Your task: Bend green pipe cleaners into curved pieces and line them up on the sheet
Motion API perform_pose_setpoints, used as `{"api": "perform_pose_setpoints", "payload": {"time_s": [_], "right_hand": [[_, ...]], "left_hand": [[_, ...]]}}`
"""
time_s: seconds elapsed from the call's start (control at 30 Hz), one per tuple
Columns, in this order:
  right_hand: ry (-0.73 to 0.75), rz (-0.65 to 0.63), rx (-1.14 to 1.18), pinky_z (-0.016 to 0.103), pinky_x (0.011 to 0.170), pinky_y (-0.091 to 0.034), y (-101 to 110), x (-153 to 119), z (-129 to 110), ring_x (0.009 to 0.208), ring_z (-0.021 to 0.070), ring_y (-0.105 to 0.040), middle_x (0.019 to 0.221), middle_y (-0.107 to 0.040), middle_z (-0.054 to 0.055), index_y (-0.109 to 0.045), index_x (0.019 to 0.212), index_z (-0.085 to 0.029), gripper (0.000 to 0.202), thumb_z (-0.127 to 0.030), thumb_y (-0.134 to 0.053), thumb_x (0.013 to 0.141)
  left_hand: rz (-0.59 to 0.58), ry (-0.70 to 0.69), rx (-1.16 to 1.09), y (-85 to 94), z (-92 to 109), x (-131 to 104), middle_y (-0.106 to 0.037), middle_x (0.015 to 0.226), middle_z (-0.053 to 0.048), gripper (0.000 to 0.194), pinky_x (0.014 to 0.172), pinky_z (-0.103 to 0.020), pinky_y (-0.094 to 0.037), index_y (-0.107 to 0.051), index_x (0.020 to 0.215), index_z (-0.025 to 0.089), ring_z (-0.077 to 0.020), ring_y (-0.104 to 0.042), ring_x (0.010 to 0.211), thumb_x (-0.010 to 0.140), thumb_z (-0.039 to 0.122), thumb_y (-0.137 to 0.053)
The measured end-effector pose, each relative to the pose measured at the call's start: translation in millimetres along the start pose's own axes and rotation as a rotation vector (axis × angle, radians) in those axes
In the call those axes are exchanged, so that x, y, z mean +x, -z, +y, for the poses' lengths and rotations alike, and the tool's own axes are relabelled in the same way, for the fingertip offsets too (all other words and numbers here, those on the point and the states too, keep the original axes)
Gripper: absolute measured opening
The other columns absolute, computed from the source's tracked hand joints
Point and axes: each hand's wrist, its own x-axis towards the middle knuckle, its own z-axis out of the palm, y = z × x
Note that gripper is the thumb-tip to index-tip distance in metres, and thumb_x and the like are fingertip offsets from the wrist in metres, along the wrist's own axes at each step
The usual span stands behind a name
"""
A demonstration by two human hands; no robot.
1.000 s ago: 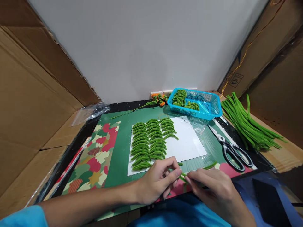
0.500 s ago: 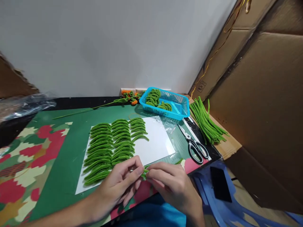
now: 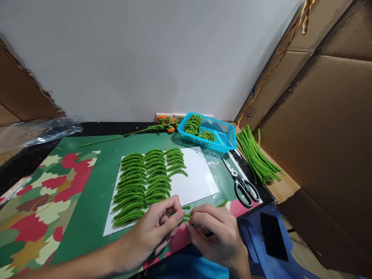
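My left hand (image 3: 161, 226) and my right hand (image 3: 216, 230) meet at the table's near edge, both with fingers pinched. Between their fingertips shows a short stretch of green pipe cleaner (image 3: 186, 217); the rest of it is hidden by the fingers. Just beyond the left hand, curved green pipe cleaner pieces (image 3: 131, 182) lie in three columns on a white sheet (image 3: 200, 182). The third column is shorter, and its nearest piece (image 3: 178, 171) lies a little apart. Another bit of green pipe cleaner (image 3: 223, 203) rests past my right hand.
A blue basket (image 3: 207, 144) with green pieces stands at the back. Scissors (image 3: 240, 182) lie to the right, beside a bundle of straight green pipe cleaners (image 3: 258, 157). Orange flowers on a stem (image 3: 167, 123) lie behind. A phone (image 3: 273, 236) rests on a blue stool (image 3: 252, 242).
The camera view has shifted, so the table's things sit further right. Both hands keep pinching the pipe cleaner, with fingertips slightly changed and a bit more green showing between them.
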Motion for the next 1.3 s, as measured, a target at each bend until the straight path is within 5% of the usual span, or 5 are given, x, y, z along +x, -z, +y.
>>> {"api": "perform_pose_setpoints", "payload": {"time_s": [0.17,0.53,1.13,1.3], "right_hand": [[0.001,0.007,0.001,0.025,0.06,-0.057,1.0,-2.3,-0.3,0.07,0.0174,-0.075,0.088,-0.079,0.006,-0.07,0.1,-0.022,0.015,-0.008,-0.066,0.098],[-0.046,-0.011,0.136,0.028,0.071,-0.065,6.9,-2.8,-0.7,0.082,0.0213,-0.082,0.092,-0.083,0.007,-0.072,0.106,-0.021,0.019,-0.004,-0.07,0.098],[-0.028,0.034,0.097,0.027,0.066,-0.062,8.7,-3.5,-10.8,0.072,0.0186,-0.078,0.09,-0.08,0.006,-0.07,0.114,-0.018,0.026,0.002,-0.068,0.098],[-0.023,0.022,0.113,0.028,0.071,-0.063,13.7,-9.5,-8.5,0.079,0.0189,-0.077,0.093,-0.08,0.006,-0.07,0.116,-0.019,0.031,0.005,-0.068,0.097]], "left_hand": [[0.0,-0.038,0.001,-0.9,3.8,-0.2,-0.037,0.063,0.01,0.049,0.047,-0.021,-0.019,-0.05,0.089,0.021,-0.0078,-0.028,0.053,0.104,0.067,-0.06],[-0.142,-0.027,0.043,0.0,11.4,-3.1,-0.052,0.074,0.006,0.043,0.059,-0.023,-0.031,-0.054,0.101,0.02,-0.0104,-0.039,0.064,0.109,0.062,-0.056],[-0.077,-0.06,0.039,-1.9,0.4,-2.4,-0.057,0.068,0.002,0.055,0.057,-0.022,-0.032,-0.062,0.09,0.015,-0.0105,-0.046,0.061,0.103,0.068,-0.062],[-0.157,-0.035,0.069,-0.2,4.6,-3.6,-0.055,0.062,0.001,0.069,0.054,-0.024,-0.032,-0.061,0.08,0.016,-0.0103,-0.042,0.055,0.107,0.077,-0.042]]}}
